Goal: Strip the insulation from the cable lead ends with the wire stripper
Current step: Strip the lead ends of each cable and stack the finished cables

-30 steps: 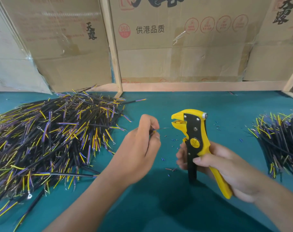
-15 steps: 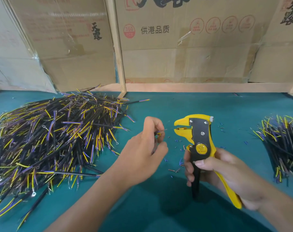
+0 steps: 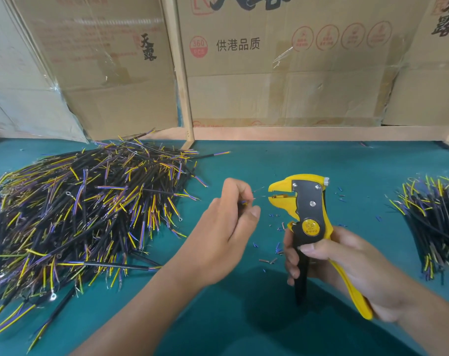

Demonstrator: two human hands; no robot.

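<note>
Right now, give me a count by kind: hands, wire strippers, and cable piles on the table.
Hands: 2, left hand and right hand
Wire stripper: 1
Cable piles: 2, large left pile and smaller right pile
Total: 5

On the table, a big cable pile lies at my left and a smaller pile at the right edge. Between them my left hand is beside the wire stripper in my right hand. Boxes stand behind.

left hand pinching cable lead, right hand gripping yellow wire stripper, cable pile left
</note>
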